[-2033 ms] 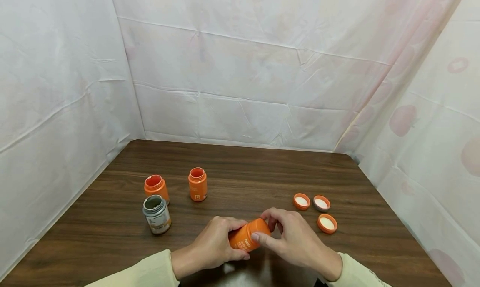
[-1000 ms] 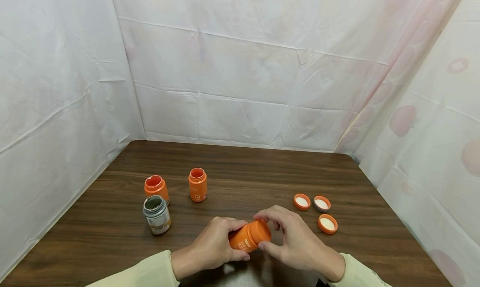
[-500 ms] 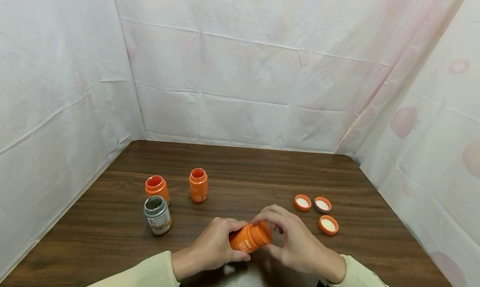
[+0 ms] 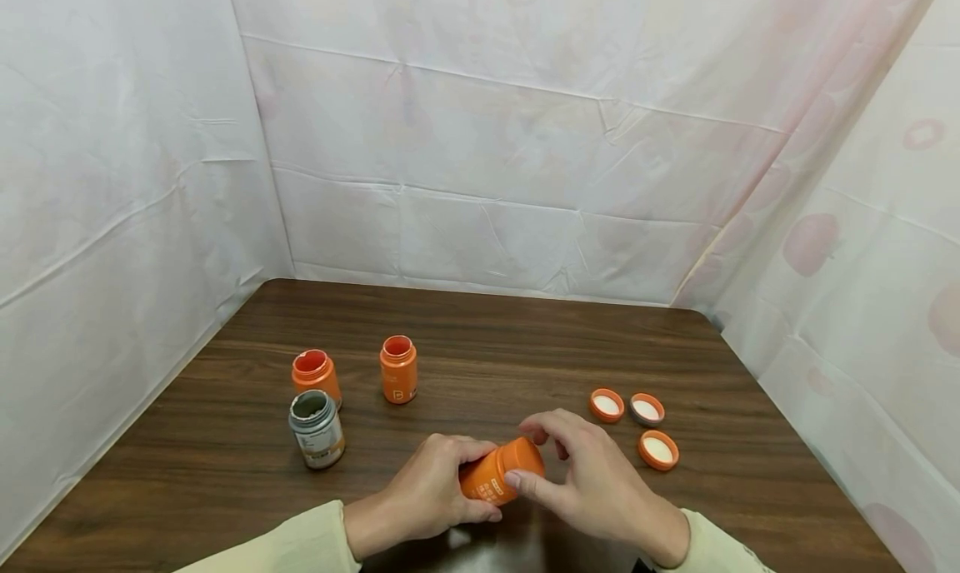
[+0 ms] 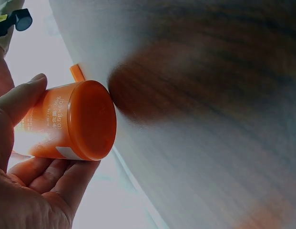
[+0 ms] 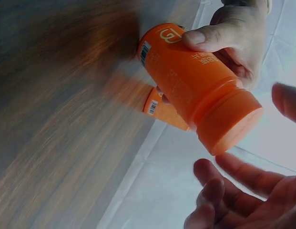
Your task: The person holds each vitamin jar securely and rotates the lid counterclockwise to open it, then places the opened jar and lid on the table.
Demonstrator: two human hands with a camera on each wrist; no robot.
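My left hand (image 4: 431, 490) grips an orange bottle (image 4: 486, 478), tilted with its lid end to the right. An orange lid (image 4: 525, 455) sits on the bottle. In the left wrist view the left thumb and fingers lie on opposite sides of the bottle (image 5: 47, 119), its round base facing the camera. My right hand (image 4: 600, 485) is spread around the lid. The right wrist view shows the right thumb (image 6: 287, 102) apart from the lid (image 6: 229, 124); an extended finger (image 6: 248, 174) is close to its lower edge, and contact is unclear.
Two uncapped orange bottles (image 4: 398, 377) and an uncapped grey bottle (image 4: 318, 440) stand on the left of the dark wooden table (image 4: 510, 348). Two orange lids (image 4: 658, 450) and a grey-sided lid (image 4: 647, 409) lie inside up at right. White sheeting (image 4: 480, 140) surrounds the table.
The right hand's fingers have shifted about the lid: the index finger reached over it and has drawn back, the thumb has come forward. The left hand and bottle have hardly moved.
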